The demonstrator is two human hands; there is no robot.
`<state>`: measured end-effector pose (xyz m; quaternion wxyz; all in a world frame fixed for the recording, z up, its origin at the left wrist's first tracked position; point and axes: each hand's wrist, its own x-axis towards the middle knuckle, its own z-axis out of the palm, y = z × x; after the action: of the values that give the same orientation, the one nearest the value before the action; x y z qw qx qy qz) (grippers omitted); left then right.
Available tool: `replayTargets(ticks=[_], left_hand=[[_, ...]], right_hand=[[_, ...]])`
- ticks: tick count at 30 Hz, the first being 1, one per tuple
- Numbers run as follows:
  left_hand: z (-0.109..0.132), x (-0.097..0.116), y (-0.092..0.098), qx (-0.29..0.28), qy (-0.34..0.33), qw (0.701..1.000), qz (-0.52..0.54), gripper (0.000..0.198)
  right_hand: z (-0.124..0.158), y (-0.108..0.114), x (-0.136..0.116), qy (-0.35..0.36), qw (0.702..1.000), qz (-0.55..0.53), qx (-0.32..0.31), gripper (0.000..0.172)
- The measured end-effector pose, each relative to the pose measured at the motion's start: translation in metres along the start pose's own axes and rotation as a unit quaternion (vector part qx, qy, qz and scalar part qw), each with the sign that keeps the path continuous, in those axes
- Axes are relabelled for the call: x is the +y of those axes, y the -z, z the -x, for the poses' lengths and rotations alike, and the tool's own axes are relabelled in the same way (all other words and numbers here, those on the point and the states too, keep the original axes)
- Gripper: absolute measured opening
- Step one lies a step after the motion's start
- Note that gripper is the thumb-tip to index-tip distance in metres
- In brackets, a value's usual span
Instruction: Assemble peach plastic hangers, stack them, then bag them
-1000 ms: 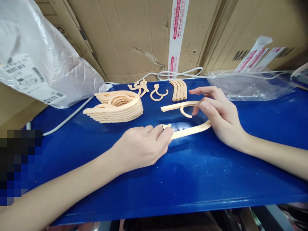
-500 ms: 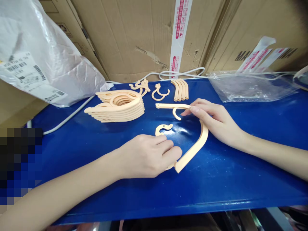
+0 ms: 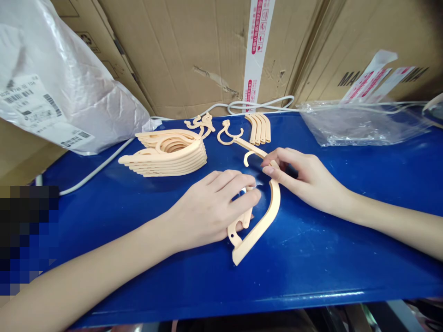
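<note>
A peach plastic folding hanger [image 3: 266,216] lies on the blue table [image 3: 311,258], its arms spread in a curve. My left hand [image 3: 214,207] rests over its near arm, fingers closed on the hooked end [image 3: 238,226]. My right hand [image 3: 304,177] pinches the hanger near its middle joint, where the far arm [image 3: 247,146] runs up to the back. A stack of finished folded hangers [image 3: 166,154] sits to the left.
Loose hook pieces [image 3: 228,133] and a row of curved arm pieces [image 3: 259,128] lie at the back. A white plastic bag [image 3: 51,78] is at the left, a clear bag [image 3: 360,124] at the right, cardboard boxes [image 3: 194,50] behind, a white cable [image 3: 100,166] along the back.
The hanger has swung round: its near arm came toward me and leftward, the far arm now points up at the back. My left hand moved over the hooked end.
</note>
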<state>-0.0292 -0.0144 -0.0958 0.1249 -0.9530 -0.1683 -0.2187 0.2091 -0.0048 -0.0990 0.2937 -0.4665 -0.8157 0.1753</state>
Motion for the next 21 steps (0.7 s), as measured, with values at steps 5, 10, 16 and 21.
replayTargets(ticks=[5, 10, 16, 21], left_hand=[[-0.0015, 0.0008, 0.0002, -0.019, -0.017, 1.0, -0.007, 0.02], [-0.0023, 0.0003, 0.0017, -0.055, -0.042, 0.997, 0.034, 0.033], [-0.001, -0.0022, 0.0018, -0.061, -0.044, 0.995, 0.071, 0.032], [-0.0007, -0.0024, 0.0013, -0.057, -0.04, 0.995, 0.075, 0.033]], right_hand=[[0.0001, 0.0005, -0.0001, 0.008, 1.0, 0.003, 0.008, 0.023], [0.0005, 0.0008, -0.0008, 0.006, 1.0, -0.003, 0.011, 0.024], [0.0019, 0.0015, -0.0011, 0.021, 1.0, 0.017, 0.012, 0.021], [0.0022, 0.0012, 0.0, 0.029, 0.999, 0.038, 0.016, 0.019]])
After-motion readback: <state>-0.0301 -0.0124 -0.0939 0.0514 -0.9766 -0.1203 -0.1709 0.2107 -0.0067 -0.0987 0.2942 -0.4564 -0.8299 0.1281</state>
